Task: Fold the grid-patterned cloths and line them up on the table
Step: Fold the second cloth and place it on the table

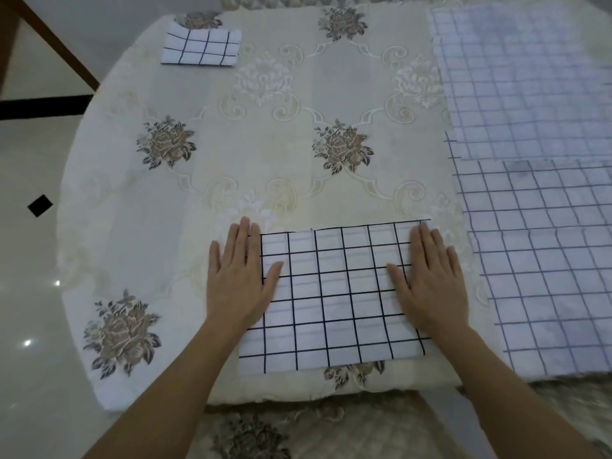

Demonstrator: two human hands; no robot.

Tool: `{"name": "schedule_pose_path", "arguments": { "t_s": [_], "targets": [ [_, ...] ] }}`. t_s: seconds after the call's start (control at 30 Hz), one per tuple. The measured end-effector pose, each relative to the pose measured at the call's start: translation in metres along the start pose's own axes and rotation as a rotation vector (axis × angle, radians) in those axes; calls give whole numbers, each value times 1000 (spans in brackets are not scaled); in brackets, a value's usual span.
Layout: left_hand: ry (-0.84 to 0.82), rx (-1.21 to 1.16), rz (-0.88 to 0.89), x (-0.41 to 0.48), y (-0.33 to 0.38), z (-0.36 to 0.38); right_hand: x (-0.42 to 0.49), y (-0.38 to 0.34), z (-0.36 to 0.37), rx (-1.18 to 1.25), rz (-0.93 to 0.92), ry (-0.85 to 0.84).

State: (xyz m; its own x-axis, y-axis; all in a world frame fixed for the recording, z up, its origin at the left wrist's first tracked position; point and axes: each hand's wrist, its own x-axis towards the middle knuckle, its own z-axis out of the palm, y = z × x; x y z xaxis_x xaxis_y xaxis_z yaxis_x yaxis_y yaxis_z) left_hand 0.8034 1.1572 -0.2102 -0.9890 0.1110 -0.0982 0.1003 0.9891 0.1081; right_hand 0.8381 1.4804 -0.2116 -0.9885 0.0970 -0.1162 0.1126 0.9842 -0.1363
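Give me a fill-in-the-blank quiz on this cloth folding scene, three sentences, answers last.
1. The near cloth is touched by ____ hands: the left hand and right hand.
2. The small folded cloth sits at the table's far ____ side.
3. The unfolded cloths lie on its ____ side.
Missing words: two; left; right.

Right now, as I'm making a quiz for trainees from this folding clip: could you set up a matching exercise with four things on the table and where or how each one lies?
Things
1. small folded cloth
2. larger folded cloth
3. spread-out cloths
4. tablecloth

Places or states
a. overlapping on the right side
b. far left, untouched
c. near edge, pressed by the left hand and right hand, both flat
d. cream with flower motifs

Pairs: 1-b; 2-c; 3-a; 4-d
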Motion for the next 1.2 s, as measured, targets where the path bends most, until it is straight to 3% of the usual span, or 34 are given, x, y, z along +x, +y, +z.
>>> {"name": "schedule_pose_path", "arguments": {
  "t_s": [0.13, 0.23, 0.47, 0.6, 0.73, 0.93, 1.1, 1.2],
  "targets": [
    [19, -19, 10, -3, 13, -5, 2, 3, -2, 19, -31, -7],
    [58, -36, 112, 3, 34, -17, 0, 12, -17, 110, -25, 39],
    [-36, 13, 844, 34, 135, -42, -51, 30, -55, 146, 44, 283],
    [-90, 124, 1161, 63, 191, -47, -83, 35, -44, 155, 216, 285],
    [-161, 249, 1376, 80, 227, -51, -101, 28, -36, 268, 373, 174],
    [-214, 340, 1500, 94, 249, -49, -108, 21, -36, 248, 438, 68],
    [-238, 300, 1514, 103, 251, -47, -117, 31, -19, 221, 410, 122],
    [-154, 248, 1482, 100, 245, -45, -123, 36, -14, 230, 389, 160]
  ]
}}
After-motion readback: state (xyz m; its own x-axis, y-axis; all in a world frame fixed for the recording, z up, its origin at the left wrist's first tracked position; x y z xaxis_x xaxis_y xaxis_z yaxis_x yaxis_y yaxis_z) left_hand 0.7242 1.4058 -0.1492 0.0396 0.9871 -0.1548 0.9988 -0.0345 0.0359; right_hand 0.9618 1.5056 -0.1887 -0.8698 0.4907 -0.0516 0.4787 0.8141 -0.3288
